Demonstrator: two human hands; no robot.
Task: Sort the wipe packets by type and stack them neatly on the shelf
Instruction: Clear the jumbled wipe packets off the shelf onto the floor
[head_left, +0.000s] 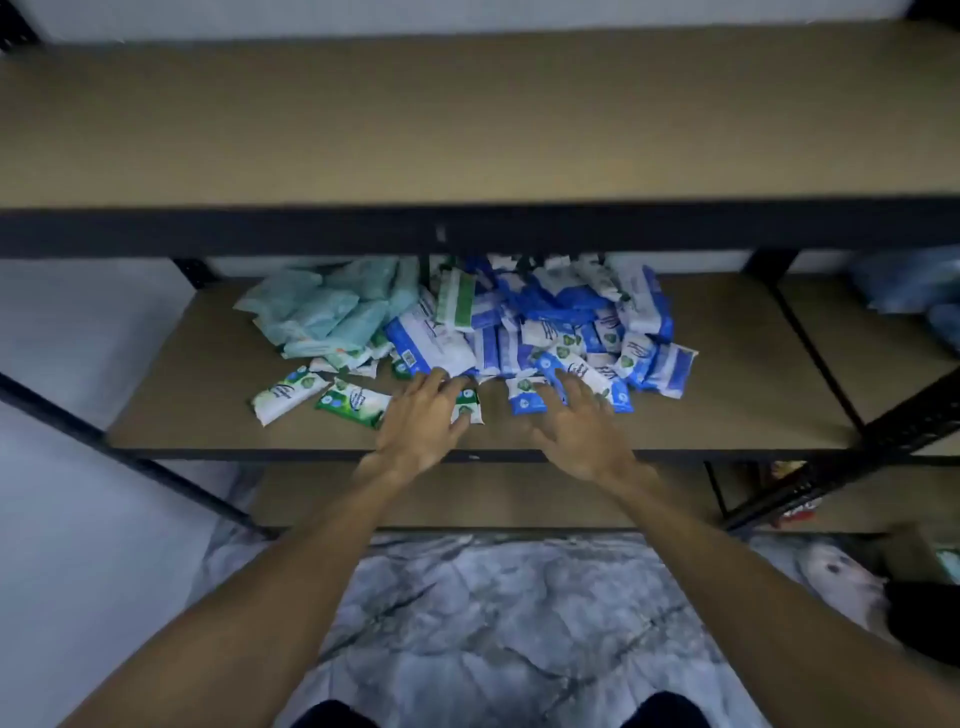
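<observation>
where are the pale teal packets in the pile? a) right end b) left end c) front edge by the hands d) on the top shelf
b: the teal packets lie at the pile's left end, with blue packets to their right, on the middle shelf.

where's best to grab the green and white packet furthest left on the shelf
Pinch the green-and-white packet across its narrow width, near the middle, coming from above and in front with the left hand. It lies flat and angled on the shelf, outside the pile, long edges exposed.
</observation>
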